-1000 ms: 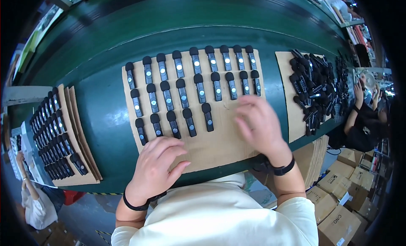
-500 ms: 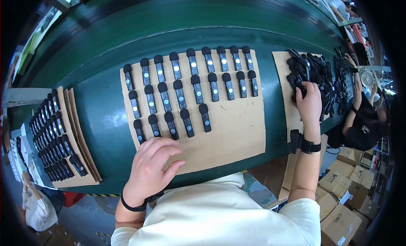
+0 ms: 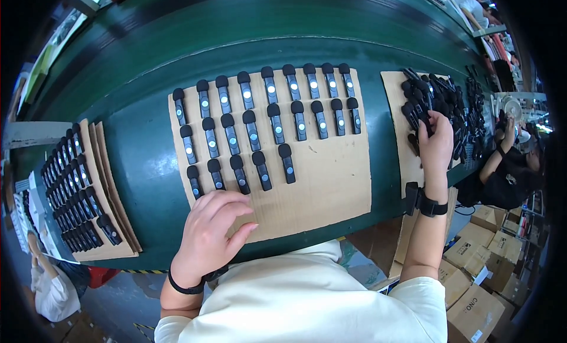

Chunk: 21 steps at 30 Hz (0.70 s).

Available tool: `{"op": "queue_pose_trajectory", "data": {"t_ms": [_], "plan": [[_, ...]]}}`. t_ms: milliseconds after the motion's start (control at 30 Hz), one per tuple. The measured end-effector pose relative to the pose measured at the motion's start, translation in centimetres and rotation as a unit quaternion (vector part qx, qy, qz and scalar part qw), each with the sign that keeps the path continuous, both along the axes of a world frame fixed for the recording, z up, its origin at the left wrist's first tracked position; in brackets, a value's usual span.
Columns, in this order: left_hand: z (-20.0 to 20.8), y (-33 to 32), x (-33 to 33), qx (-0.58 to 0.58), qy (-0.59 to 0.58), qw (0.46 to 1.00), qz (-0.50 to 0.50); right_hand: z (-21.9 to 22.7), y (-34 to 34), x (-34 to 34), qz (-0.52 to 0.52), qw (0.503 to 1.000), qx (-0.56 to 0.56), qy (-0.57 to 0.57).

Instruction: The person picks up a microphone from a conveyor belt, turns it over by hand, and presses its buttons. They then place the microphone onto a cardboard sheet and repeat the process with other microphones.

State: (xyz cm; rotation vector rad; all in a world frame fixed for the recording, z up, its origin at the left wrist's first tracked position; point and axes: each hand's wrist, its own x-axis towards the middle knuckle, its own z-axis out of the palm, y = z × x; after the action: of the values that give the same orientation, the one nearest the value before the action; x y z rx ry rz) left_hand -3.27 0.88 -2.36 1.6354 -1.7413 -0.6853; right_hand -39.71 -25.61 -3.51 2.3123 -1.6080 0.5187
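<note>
Small black microphones with foam tips [image 3: 287,164] lie in three rows on a flat cardboard sheet [image 3: 319,189] in front of me; the third row fills only the left part. My left hand [image 3: 214,228] hovers at the sheet's lower left edge, fingers curved and apart, holding nothing. To the right, a heap of similar microphones [image 3: 452,101] lies on another cardboard sheet [image 3: 411,176]. My right hand [image 3: 436,143] is at the near left side of that heap, its fingertips closed around a dark microphone [image 3: 423,130], partly hidden by the fingers.
At the left, stacked cardboard sheets [image 3: 112,195] carry more rows of microphones. All of this rests on a green work surface [image 3: 147,166]. Co-workers are at both ends, one in black [image 3: 511,177] at the right. Cardboard boxes [image 3: 475,307] stand on the floor at the lower right.
My right hand has shifted slightly to the right at the heap, its fingers drawing closed on a microphone. My left hand stays in place. The right co-worker's arms have moved.
</note>
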Motion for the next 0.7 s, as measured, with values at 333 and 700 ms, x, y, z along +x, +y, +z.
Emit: {"op": "queue_pose_trajectory", "data": {"t_ms": [333,700], "plan": [[1.2,-0.4,0.6,-0.03,0.096,0.995,-0.005,4.4,9.8,10.9,0.245,0.803,0.337,-0.426],[1.3,-0.5,0.4,-0.068,0.155,0.986,-0.002,3.2,13.2,16.7,0.486,0.642,0.47,-0.362]]}}
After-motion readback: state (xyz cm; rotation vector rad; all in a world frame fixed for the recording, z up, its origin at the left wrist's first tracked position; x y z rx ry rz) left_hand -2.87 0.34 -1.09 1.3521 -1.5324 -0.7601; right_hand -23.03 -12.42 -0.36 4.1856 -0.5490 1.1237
